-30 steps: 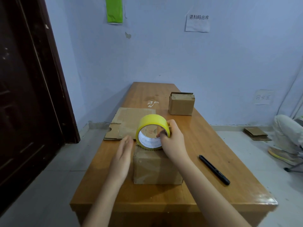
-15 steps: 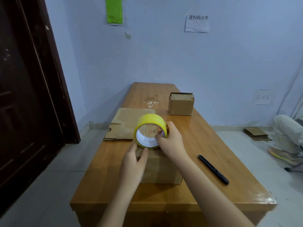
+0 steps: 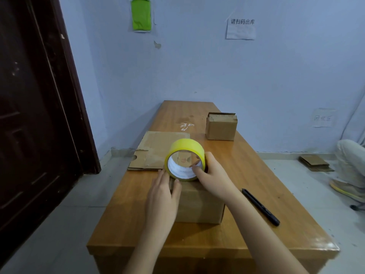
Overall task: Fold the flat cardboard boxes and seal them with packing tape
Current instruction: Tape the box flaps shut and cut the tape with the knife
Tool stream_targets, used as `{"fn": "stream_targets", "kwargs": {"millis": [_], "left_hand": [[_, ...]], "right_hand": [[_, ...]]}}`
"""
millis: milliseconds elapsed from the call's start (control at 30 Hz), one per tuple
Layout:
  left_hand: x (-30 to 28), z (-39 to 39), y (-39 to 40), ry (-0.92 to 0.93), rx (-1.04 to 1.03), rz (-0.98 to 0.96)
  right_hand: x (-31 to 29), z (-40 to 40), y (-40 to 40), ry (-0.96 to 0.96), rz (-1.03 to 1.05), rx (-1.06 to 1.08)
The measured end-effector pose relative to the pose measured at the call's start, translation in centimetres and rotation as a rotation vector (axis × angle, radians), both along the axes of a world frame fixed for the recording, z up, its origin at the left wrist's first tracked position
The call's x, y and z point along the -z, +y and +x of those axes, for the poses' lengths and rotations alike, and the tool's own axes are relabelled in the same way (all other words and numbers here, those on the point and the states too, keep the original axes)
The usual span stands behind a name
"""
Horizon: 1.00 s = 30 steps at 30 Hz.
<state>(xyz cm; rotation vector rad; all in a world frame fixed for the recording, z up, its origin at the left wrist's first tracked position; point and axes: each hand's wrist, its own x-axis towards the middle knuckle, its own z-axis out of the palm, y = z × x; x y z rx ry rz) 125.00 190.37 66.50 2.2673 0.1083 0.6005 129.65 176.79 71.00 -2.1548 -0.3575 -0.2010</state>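
Both hands work: right hand [image 3: 212, 175] grips tape [image 3: 185, 159] above box [image 3: 199, 202]; flat left hand [image 3: 163, 196] presses box steady.

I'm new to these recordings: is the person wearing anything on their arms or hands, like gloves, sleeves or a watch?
Nothing shows. The left hand and right hand are bare, with no gloves or rings visible. Both forearms are uncovered down to the frame's lower edge, with no sleeve, watch, band or cable in view.
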Motion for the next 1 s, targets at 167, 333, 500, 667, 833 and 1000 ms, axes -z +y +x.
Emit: {"fn": "stream_targets", "kwargs": {"millis": [167, 333, 500, 667, 833, 1000], "left_hand": [[-0.1, 0.1, 0.8, -0.057, -0.004, 0.255], [-0.7, -0.3, 1.1, -0.036, -0.05, 0.446], [-0.9, -0.6, 1.1, -0.045, -0.077, 0.5], [-0.7, -0.2, 0.5, -0.041, -0.07, 0.487], [-1.0, 0.3, 0.0, -0.078, -0.081, 0.572], [-1.0, 0.0, -1.2, -0.141, -0.001, 0.577]], "right_hand": [[0.0, -0.3, -0.2, -0.06, 0.03, -0.025], [0.2, -0.3, 0.0, -0.118, 0.118, 0.015], [0.6, -0.2, -0.4, -0.181, 0.32, 0.119], [1.1, 0.0, -0.8, -0.169, 0.287, 0.192], [0.7, -0.2, -1.7, -0.084, 0.418, 0.168], [0.4, -0.4, -1.4, -0.084, 0.433, 0.15]]}}
